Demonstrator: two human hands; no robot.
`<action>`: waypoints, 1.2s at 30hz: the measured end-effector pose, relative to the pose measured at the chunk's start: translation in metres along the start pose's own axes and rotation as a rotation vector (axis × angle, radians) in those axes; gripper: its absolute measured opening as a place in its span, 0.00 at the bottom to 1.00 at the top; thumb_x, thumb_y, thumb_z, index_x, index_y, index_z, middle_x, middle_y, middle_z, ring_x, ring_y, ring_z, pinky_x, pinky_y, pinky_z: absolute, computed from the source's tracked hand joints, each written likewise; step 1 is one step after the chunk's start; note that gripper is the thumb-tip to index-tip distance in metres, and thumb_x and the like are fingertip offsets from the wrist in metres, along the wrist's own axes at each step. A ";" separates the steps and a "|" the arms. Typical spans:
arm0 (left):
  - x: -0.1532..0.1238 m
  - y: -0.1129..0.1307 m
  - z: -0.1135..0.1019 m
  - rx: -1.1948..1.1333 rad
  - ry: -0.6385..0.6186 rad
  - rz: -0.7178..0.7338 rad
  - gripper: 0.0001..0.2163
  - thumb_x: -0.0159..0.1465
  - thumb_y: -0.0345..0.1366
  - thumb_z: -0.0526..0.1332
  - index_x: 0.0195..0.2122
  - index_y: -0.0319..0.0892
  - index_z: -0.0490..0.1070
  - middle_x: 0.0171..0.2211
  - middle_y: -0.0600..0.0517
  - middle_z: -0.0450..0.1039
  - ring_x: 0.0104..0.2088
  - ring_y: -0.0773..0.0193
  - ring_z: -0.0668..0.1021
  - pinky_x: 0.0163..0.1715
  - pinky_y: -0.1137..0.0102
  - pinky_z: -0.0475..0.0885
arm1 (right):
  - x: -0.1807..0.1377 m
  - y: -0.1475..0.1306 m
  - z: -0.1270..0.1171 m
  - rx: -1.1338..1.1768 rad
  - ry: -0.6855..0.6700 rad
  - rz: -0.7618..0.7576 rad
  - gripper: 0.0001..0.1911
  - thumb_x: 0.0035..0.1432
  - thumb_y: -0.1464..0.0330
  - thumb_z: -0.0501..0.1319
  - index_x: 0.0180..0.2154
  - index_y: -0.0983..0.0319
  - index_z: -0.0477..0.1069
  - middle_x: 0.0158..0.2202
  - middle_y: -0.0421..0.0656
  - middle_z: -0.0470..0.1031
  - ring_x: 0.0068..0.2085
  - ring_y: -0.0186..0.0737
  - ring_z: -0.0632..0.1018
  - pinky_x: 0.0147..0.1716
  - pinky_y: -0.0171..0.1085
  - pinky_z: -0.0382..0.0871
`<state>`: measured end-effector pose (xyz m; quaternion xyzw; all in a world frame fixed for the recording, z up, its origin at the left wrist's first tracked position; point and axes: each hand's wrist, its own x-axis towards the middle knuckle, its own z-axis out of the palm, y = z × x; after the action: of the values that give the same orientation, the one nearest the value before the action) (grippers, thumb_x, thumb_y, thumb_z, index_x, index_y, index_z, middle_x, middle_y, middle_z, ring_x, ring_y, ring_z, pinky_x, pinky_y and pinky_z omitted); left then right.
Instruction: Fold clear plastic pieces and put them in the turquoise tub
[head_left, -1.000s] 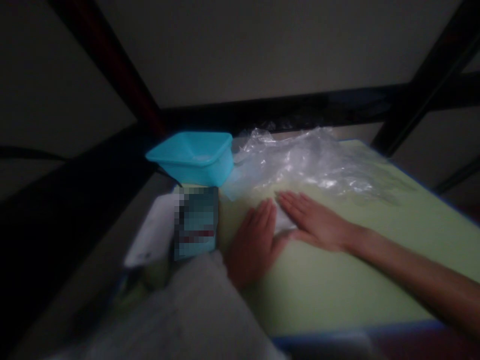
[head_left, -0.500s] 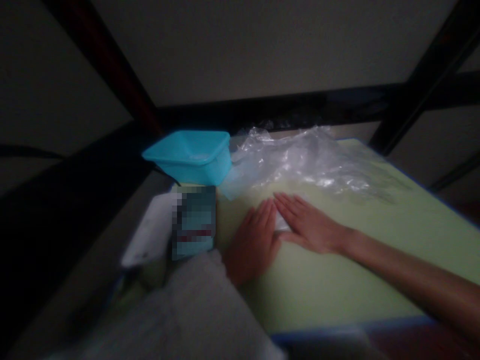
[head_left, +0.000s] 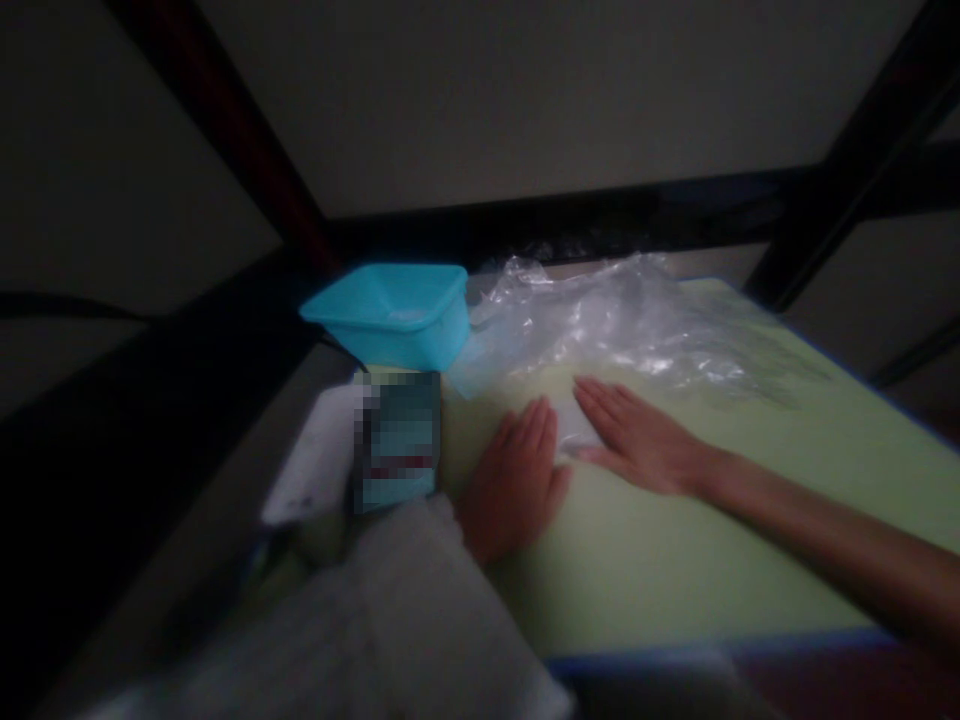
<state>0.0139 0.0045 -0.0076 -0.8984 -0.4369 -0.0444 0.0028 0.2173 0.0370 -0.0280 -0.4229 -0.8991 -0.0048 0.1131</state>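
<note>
A small, flat, whitish piece that looks like plastic [head_left: 576, 425] lies on the pale green tabletop [head_left: 675, 560]. My left hand [head_left: 517, 480] rests palm down at its left edge, fingers stretched out and pointing away from me. From the right, my right hand [head_left: 637, 435] lies flat over its other side, with fingers extended and thumb apart. Both hands are open, and a gap between them exposes the middle of the piece. What lies under the palms is hidden. Beyond the hands spreads a crumpled clear plastic sheet [head_left: 622, 320].
A turquoise plastic basin [head_left: 405, 340] stands at the back left. Nearer sit a blurred-out dark and teal item [head_left: 401, 440] and a white object [head_left: 311, 455]. Grey cloth [head_left: 420, 610] covers the near left corner. The table has a blue edge [head_left: 712, 650]; a wall stands behind.
My hands have moved apart: the right slid to the right, away from the left, and more of the whitish piece shows between them. The view has shifted slightly.
</note>
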 end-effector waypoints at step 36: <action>-0.005 -0.015 0.015 -0.362 0.187 -0.024 0.27 0.66 0.33 0.48 0.65 0.34 0.42 0.66 0.36 0.45 0.67 0.54 0.48 0.63 0.54 0.53 | -0.021 0.043 -0.049 0.032 0.005 0.132 0.30 0.66 0.54 0.44 0.62 0.64 0.57 0.60 0.52 0.64 0.59 0.55 0.67 0.56 0.56 0.60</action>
<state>-0.0001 0.0105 -0.0238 -0.8709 -0.4304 -0.2055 -0.1185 0.2728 0.0438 0.0121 -0.4794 -0.8690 0.0157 0.1220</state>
